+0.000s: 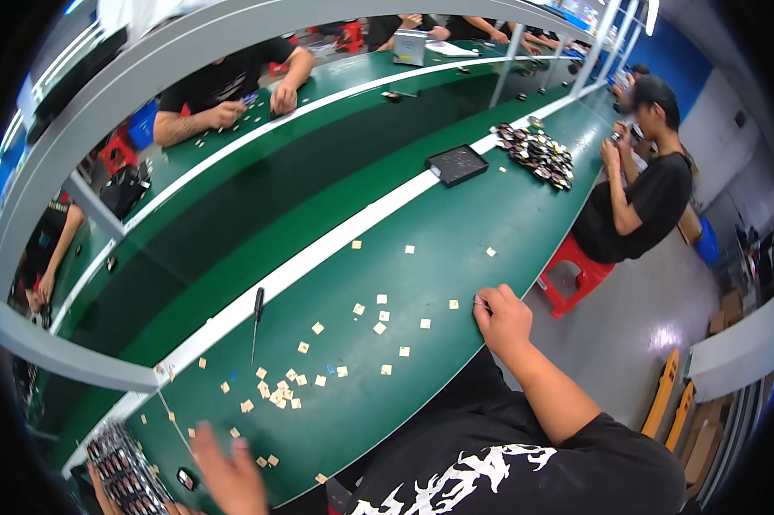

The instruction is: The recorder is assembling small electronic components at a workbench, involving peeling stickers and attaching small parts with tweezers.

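My left hand (230, 474) is over the near left end of the green table, fingers stretched out and holding nothing. Beside it lies a small dark piece with a pale face (187, 479). At the table's near edge rests my right hand (503, 319), its fingers curled together. A thin glint shows at those fingertips, too small to name. Small square cream-coloured pieces (380, 328) are scattered between my hands, several heaped in a loose pile (280, 393). A screwdriver (258, 309) with a black handle lies beyond the pile.
Farther right stand a black tray (457, 165) and a heap of small dark parts (537, 156). A person on a red stool (576, 273) works there. A rack of dark parts (125, 468) sits lower left, with another person's arm beside it. Grey frame posts (78, 360) rise at left.
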The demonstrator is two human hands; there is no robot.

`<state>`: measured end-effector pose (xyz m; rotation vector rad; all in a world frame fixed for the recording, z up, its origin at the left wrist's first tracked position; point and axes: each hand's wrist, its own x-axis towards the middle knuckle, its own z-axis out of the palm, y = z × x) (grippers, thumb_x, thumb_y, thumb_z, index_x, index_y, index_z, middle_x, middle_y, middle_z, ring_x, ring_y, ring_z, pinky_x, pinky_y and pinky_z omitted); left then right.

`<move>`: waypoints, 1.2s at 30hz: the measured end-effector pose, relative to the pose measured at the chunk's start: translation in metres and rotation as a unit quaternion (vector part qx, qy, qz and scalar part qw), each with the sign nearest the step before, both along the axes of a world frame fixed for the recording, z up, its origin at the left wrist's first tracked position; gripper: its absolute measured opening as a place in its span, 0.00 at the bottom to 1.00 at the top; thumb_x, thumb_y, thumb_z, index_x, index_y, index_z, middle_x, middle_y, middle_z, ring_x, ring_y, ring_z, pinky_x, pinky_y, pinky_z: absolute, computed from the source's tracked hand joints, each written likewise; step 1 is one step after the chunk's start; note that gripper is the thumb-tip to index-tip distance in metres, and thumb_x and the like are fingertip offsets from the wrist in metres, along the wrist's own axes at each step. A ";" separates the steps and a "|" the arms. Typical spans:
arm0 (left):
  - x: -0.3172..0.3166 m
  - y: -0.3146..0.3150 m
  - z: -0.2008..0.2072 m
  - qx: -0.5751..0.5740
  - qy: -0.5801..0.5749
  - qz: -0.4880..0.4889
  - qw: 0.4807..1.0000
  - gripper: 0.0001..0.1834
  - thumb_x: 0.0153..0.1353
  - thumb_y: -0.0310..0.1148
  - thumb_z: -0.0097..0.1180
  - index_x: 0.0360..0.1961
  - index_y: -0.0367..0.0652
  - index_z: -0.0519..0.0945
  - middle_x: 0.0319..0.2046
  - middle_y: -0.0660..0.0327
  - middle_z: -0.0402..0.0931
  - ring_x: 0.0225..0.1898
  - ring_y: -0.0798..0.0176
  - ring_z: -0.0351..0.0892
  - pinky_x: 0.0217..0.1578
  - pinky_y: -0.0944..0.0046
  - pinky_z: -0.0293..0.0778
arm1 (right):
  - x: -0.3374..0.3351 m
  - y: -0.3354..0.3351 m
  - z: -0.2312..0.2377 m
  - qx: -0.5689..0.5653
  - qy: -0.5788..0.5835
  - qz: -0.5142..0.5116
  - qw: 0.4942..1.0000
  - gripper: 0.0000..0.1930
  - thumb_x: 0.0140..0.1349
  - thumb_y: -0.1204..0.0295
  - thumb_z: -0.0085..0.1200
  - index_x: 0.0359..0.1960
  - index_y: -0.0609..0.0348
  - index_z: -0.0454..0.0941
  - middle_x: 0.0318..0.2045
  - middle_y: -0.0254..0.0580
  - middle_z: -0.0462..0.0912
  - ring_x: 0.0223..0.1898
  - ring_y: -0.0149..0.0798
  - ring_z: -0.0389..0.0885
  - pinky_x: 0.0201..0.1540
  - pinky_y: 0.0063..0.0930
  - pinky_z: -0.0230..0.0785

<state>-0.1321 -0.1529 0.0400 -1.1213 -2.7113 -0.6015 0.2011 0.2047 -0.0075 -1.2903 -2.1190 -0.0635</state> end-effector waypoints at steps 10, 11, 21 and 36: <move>0.121 0.130 0.004 -0.176 -0.049 -0.469 0.864 0.41 0.54 0.43 0.71 0.70 0.55 0.70 0.73 0.46 0.59 0.71 0.30 0.57 0.66 0.26 0.58 | 0.002 -0.004 -0.003 -0.025 0.029 0.018 0.999 0.06 0.56 0.70 0.66 0.35 0.50 0.83 0.28 0.37 0.77 0.27 0.44 0.82 0.29 0.38 0.75; 0.125 0.137 -0.004 -0.213 -0.037 -0.449 0.867 0.44 0.50 0.45 0.74 0.70 0.58 0.71 0.74 0.46 0.56 0.72 0.28 0.54 0.67 0.22 0.54 | 0.004 -0.001 0.000 -0.037 0.043 0.040 0.998 0.06 0.57 0.70 0.66 0.36 0.51 0.84 0.27 0.37 0.76 0.26 0.45 0.81 0.28 0.39 0.74; 0.149 0.190 -0.008 -0.274 0.066 -0.474 0.834 0.39 0.54 0.36 0.70 0.68 0.44 0.70 0.72 0.32 0.56 0.72 0.24 0.54 0.68 0.25 0.53 | 0.175 0.038 -0.008 -0.266 0.537 -0.123 0.791 0.09 0.71 0.69 0.60 0.37 0.63 0.84 0.27 0.27 0.81 0.30 0.21 0.75 0.34 0.19 0.68; 0.136 0.183 -0.011 -0.352 0.094 -0.523 0.771 0.38 0.60 0.45 0.65 0.68 0.41 0.66 0.74 0.26 0.47 0.73 0.15 0.46 0.67 0.18 0.49 | 0.243 0.013 -0.024 -0.215 0.494 -0.320 0.780 0.12 0.71 0.64 0.61 0.37 0.61 0.83 0.24 0.25 0.77 0.22 0.16 0.61 0.25 0.14 0.51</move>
